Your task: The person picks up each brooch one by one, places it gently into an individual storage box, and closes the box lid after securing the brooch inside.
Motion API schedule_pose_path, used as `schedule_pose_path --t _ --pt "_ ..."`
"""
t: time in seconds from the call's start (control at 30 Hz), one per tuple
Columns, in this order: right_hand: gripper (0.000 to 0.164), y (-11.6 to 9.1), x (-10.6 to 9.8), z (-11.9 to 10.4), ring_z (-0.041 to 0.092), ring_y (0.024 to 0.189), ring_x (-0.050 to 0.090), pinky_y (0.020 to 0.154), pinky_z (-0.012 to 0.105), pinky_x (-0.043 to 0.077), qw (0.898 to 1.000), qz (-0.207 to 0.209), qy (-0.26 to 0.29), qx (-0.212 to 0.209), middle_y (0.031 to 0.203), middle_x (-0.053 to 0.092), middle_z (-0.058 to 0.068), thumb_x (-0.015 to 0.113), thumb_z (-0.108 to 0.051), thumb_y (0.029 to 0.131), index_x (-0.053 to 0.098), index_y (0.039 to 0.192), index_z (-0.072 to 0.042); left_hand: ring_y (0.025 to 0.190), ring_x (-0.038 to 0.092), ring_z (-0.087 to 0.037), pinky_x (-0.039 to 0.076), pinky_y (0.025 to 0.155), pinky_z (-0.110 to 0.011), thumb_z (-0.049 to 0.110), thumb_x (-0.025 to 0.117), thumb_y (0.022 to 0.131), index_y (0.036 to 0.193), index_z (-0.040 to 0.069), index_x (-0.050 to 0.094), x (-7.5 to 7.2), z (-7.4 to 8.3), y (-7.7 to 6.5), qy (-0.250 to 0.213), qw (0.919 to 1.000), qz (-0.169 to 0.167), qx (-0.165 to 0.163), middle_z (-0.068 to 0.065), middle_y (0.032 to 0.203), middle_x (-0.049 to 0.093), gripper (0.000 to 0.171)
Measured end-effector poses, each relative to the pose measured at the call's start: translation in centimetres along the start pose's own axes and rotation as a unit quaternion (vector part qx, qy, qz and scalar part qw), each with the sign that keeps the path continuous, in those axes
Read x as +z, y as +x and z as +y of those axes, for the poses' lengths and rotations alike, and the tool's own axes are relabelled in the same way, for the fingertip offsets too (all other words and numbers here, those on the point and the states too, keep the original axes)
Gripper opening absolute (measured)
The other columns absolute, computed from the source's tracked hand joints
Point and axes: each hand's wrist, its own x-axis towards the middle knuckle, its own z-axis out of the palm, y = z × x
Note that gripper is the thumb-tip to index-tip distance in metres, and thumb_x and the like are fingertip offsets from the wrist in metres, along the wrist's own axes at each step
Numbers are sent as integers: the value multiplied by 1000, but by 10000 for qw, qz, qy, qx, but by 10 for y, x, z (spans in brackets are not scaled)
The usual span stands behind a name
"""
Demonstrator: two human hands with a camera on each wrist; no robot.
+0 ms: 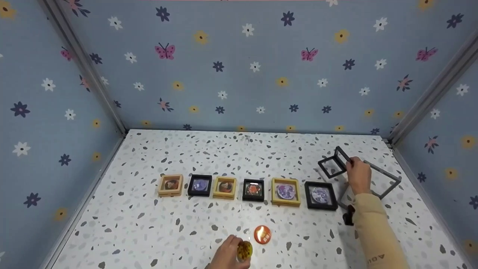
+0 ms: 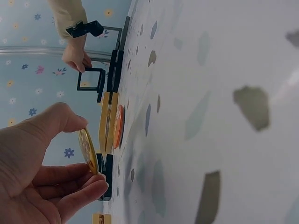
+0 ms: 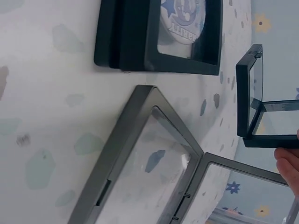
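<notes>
In the head view my left hand is low in the middle, pinching a round yellow badge by its edge. The left wrist view shows the badge edge-on between thumb and fingers, off the table. Just beyond lies an orange round badge. At the right, my right hand holds a small black display frame by one side. Its two halves stand spread apart, with clear film and nothing inside. Beneath and beside this hand, a larger grey display frame stands spread on its edges.
A row of framed badges crosses the table: beige, black, yellow, black, larger yellow and larger black. Flowered panels enclose the speckled tabletop behind and at both sides.
</notes>
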Motion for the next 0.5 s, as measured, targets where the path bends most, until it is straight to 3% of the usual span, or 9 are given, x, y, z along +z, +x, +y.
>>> schedule_pose_path --t 0.5 --pt "14 -23 -14 -14 37 71 61 61 48 47 9973 186 462 -541 79 63 25 60 -1 82 62 91 9 68 47 -10 46 61 -27 22 70 69 92 -1 57 -1 4 2 -162 9996 -122 -187 0 81 47 35"
